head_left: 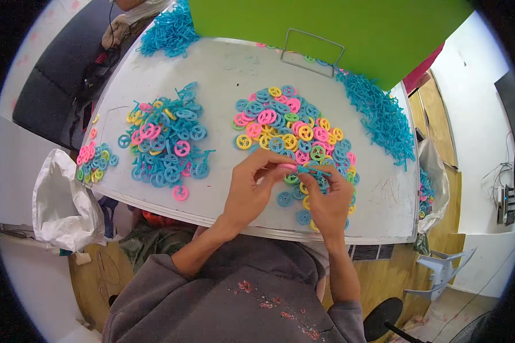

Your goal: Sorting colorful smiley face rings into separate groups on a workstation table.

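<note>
Above the near side of a heap of loose spoked plastic wheels point(266, 117), my two hands meet. Pinched in the fingers of my left hand point(247, 188) is a pink wheel point(288, 166), seen nearly edge-on. My right hand point(332, 206) grips a small blue plastic stem point(306, 170) between thumb and fingers. The stem's end touches the pink wheel; fingers hide whether it sits inside the hub. The heap mixes blue, pink, yellow and green wheels. To the left lies a pile of blue stems with wheels on them point(166, 143).
Blue stems lie heaped at the table's right point(380, 117) and far left point(169, 31). A green panel point(326, 23) stands at the back, with a grey wire frame point(286, 46) before it. White sacks hang by the left point(57, 200) and right point(438, 188) edges. More wheels point(97, 160) lie far left.
</note>
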The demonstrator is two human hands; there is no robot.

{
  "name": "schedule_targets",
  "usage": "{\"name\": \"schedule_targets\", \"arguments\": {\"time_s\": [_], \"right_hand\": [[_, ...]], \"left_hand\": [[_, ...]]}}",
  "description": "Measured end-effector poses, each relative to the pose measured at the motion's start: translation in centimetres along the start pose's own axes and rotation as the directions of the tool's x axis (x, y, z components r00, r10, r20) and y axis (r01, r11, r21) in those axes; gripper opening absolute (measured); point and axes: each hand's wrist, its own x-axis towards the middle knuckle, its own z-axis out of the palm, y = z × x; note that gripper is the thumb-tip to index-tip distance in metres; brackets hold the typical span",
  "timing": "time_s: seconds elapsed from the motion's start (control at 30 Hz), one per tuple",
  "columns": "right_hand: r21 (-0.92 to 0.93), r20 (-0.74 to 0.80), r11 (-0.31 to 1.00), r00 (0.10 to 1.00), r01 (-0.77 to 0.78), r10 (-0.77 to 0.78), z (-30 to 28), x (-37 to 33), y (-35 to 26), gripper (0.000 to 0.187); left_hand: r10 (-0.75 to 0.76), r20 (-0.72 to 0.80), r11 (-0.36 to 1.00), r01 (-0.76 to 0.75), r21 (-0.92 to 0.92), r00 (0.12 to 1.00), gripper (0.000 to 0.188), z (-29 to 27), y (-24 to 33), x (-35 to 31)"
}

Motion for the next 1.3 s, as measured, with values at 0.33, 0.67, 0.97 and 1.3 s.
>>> {"name": "schedule_targets", "arguments": {"time_s": [0.33, 0.67, 0.97, 1.3], "right_hand": [[0.342, 0.205, 0.931, 0.977, -0.126, 0.057, 0.9, -0.8, -0.6, 0.045], [0.357, 0.346, 0.928, 0.938, -0.101, -0.031, 0.1, 0.6, -1.2, 0.044], [-0.378, -0.29, 0.924, 0.94, 0.06, -0.18, -11.3, 8.7, 5.7, 0.022], [-0.832, -0.036, 0.5, 0.875, 0.241, -0.482, -14.2, 12.6, 9.3, 0.023]], "left_hand": [[0.718, 0.03, 0.562, -0.605, 0.563, 0.695, 0.028, 0.0, -1.8, -1.2], [0.742, -0.114, 0.447, -0.361, 0.818, 0.661, 0.024, -7.2, 1.0, -2.1], [0.593, 0.003, 0.13, -0.1, 0.986, 0.805, 0.019, -12.2, 2.7, -1.3], [0.609, -0.077, 0.313, -0.15, 0.938, 0.789, 0.013, -8.4, 2.1, -1.7]]}}
